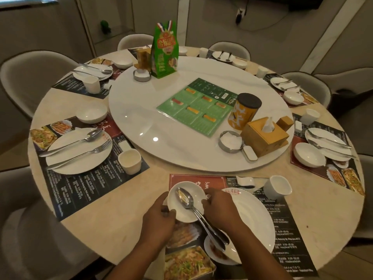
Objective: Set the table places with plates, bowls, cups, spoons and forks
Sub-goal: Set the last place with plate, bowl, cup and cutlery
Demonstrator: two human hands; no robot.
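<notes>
- Head view: left hand [159,218] and right hand [220,211] grip opposite rims of the bowl [194,191] over the near placemat [201,179], just beside the plate [254,215].
- The spoon [186,200] lies in it diagonally, scoop away, handle toward the person's right.

Round beige bench [121,219], frame centre, ringed by grey chairs [34,71]. White turntable [181,154] at middle, bearing:
- green laminated menu [193,110]
- green carton [165,51], upright, upper centre
- yellow canister [243,114], black lid
- wooden tissue box [264,138], right
- metal ashtray [231,142] beside it

Printed placemats [80,188] around the rim.
</notes>
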